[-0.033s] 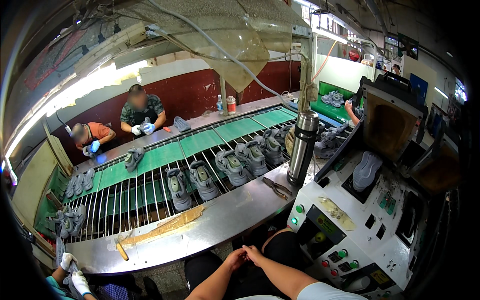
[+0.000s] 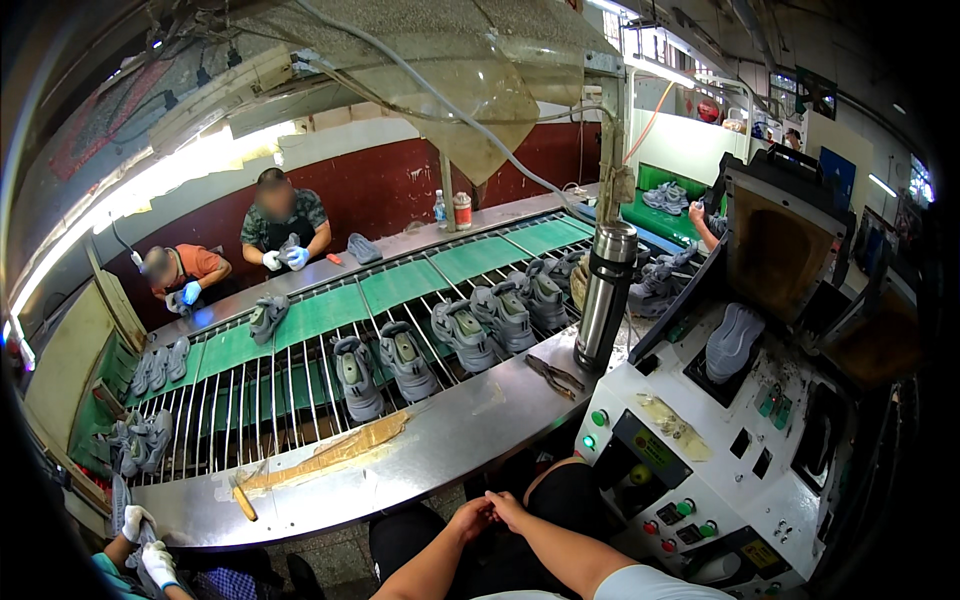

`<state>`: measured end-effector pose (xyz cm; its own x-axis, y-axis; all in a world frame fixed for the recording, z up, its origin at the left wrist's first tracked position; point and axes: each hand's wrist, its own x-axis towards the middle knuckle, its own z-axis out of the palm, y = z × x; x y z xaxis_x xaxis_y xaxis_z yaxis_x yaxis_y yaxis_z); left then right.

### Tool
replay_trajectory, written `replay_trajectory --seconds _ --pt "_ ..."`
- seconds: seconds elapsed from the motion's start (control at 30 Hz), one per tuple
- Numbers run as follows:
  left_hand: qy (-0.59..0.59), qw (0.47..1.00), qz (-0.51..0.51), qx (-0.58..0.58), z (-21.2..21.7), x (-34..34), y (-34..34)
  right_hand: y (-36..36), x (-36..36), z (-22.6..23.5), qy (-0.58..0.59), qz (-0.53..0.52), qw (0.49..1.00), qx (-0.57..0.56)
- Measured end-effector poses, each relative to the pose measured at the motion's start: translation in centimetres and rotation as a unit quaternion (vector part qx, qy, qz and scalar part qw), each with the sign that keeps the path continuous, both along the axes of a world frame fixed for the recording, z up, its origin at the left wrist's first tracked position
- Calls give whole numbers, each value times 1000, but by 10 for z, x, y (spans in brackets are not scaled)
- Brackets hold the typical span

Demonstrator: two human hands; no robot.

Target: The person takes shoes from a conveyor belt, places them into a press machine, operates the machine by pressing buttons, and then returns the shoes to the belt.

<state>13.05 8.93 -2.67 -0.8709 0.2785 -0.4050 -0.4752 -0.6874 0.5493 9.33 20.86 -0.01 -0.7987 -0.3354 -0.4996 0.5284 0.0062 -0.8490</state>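
My left hand (image 2: 471, 521) and my right hand (image 2: 507, 508) meet in front of my lap, fingertips touching, with nothing in them. Just beyond them runs the steel ledge (image 2: 450, 440) of a conveyor. Several grey sneakers (image 2: 405, 358) ride on the belt of rods and green mats (image 2: 400, 285). A pair of pliers (image 2: 555, 375) lies on the ledge by a tall steel flask (image 2: 607, 295). To my right stands a white machine with coloured buttons (image 2: 690, 470), and a grey shoe sole (image 2: 733, 340) sits in its well.
Two people in gloves (image 2: 285, 228) (image 2: 178, 275) handle shoes across the belt. Another person's white-gloved hands (image 2: 145, 545) are at the lower left. A yellow-handled tool (image 2: 243, 500) lies on a glue-stained patch of ledge. Two bottles (image 2: 452, 210) stand on the far ledge.
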Motion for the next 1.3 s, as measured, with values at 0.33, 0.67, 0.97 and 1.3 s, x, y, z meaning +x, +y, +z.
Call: replay_trajectory --seconds 0.33,0.67,0.97,1.3 --pt "-14 992 58 -107 12 9 2 2 1 3 -48 60 997 -22" --pt "-42 982 95 -156 39 13 12 1 1 -6 -27 47 999 1" --pt "-38 983 97 -153 38 15 11 -3 7 -3 8 19 999 42" --pt "-22 990 90 -105 16 11 5 1 3 -5 -56 71 996 8"
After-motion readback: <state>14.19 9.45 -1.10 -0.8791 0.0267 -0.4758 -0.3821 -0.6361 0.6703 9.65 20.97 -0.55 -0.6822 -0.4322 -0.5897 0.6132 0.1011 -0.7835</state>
